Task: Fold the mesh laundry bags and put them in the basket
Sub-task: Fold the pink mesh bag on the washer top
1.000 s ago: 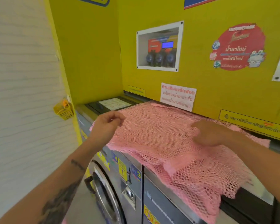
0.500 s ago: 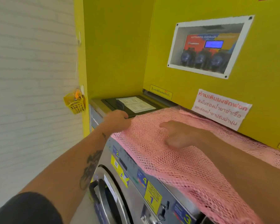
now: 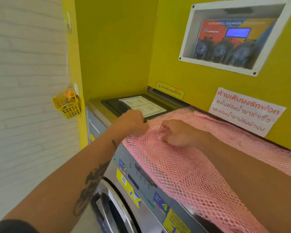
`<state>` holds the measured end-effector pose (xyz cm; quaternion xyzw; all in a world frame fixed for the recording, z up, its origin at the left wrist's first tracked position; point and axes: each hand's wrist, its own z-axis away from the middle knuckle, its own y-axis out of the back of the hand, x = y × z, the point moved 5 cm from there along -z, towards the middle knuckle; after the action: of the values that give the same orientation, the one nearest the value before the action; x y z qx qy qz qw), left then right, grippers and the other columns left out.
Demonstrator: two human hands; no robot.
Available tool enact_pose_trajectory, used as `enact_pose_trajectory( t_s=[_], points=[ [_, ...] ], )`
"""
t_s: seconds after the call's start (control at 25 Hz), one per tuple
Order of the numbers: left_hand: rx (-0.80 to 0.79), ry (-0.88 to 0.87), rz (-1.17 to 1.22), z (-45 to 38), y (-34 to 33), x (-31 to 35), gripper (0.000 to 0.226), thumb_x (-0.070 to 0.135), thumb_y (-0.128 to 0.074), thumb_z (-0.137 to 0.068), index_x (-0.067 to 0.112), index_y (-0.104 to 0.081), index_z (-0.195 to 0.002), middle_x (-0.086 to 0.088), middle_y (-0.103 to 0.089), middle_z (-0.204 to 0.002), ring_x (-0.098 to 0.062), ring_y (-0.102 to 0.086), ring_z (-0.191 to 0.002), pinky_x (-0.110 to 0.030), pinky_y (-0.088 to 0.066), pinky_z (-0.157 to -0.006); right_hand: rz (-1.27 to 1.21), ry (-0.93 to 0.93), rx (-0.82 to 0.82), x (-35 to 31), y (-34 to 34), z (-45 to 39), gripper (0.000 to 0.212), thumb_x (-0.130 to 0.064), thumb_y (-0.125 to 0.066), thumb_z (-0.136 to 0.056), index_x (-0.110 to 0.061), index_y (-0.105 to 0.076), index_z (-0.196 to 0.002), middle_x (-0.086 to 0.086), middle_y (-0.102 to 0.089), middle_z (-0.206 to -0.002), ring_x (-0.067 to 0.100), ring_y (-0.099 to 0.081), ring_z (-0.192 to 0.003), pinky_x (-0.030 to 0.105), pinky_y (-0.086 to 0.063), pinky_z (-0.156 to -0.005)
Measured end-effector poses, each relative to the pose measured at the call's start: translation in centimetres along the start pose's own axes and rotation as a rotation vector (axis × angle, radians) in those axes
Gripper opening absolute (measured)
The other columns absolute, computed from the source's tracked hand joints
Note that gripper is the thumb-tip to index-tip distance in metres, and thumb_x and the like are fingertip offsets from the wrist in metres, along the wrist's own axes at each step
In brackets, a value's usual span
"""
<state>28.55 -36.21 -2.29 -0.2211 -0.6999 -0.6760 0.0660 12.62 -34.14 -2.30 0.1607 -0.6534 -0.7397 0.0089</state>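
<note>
A pink mesh laundry bag (image 3: 188, 167) lies spread over the top of a grey washing machine (image 3: 141, 187) and hangs a little over its front edge. My left hand (image 3: 133, 122) is closed on the bag's left edge, near the far left corner. My right hand (image 3: 176, 132) sits just to the right of it, fingers curled into the mesh and bunching it. My right forearm lies across the bag and hides part of it. No laundry basket is in view.
A black detergent lid (image 3: 138, 105) with white labels sits on the machine top behind my hands. Yellow walls close in behind and to the left. A small yellow holder (image 3: 67, 105) hangs on the white wall. The round door (image 3: 114, 209) is below.
Both hands have moved to the bag's left edge and closed on the mesh; the right hand, flat before, now curls into it. The view has swung left and closer.
</note>
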Motion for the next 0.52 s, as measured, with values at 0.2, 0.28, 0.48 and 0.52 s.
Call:
enact_pose_trajectory(
  t_s=[0.2, 0.28, 0.48, 0.52],
  points=[
    [-0.137, -0.016, 0.159, -0.8, -0.9, 1.5, 0.016, 0.015, -0.046, -0.09, 0.005, -0.059, -0.089, -0.011, -0.056, -0.081, -0.021, -0.048, -0.067, -0.034, -0.04, -0.059, -0.077, -0.054, -0.011, 0.6, 0.1, 0.5, 0.082, -0.03, -0.07, -0.089, -0.027, -0.02, -0.153, 0.007, -0.042, -0.154, 0.028, -0.047, -0.133, 0.034, -0.041, -0.101],
    [-0.13, -0.037, 0.354, -1.1, 0.0, 1.6, 0.013, 0.013, -0.044, -0.095, 0.004, -0.054, -0.094, -0.008, -0.051, -0.079, -0.018, -0.044, -0.065, -0.031, -0.038, -0.06, -0.102, -0.048, -0.016, 0.8, 0.0, 0.6, 0.077, -0.028, -0.068, -0.09, -0.024, -0.023, -0.151, 0.002, -0.043, -0.153, 0.024, -0.05, -0.128, 0.029, -0.04, -0.094],
    [-0.17, 0.047, 0.797, -0.9, -0.1, -0.1, 0.018, 0.019, -0.062, -0.089, 0.016, -0.054, -0.105, -0.007, -0.053, -0.088, -0.02, -0.048, -0.072, -0.034, -0.035, -0.062, -0.09, -0.064, -0.01, 1.0, -0.2, 0.5, 0.083, -0.034, -0.067, -0.089, -0.022, -0.016, -0.154, 0.007, -0.043, -0.152, 0.025, -0.051, -0.124, 0.033, -0.043, -0.095],
    [-0.161, 0.051, 0.714, -0.9, 0.4, -0.6, 0.026, 0.025, -0.064, -0.088, 0.022, -0.055, -0.112, -0.005, -0.058, -0.097, -0.02, -0.055, -0.08, -0.033, -0.04, -0.065, -0.106, -0.079, -0.01, 1.1, -0.2, 0.5, 0.088, -0.034, -0.067, -0.089, -0.024, -0.011, -0.156, 0.008, -0.039, -0.155, 0.028, -0.046, -0.132, 0.036, -0.041, -0.102]
  ],
)
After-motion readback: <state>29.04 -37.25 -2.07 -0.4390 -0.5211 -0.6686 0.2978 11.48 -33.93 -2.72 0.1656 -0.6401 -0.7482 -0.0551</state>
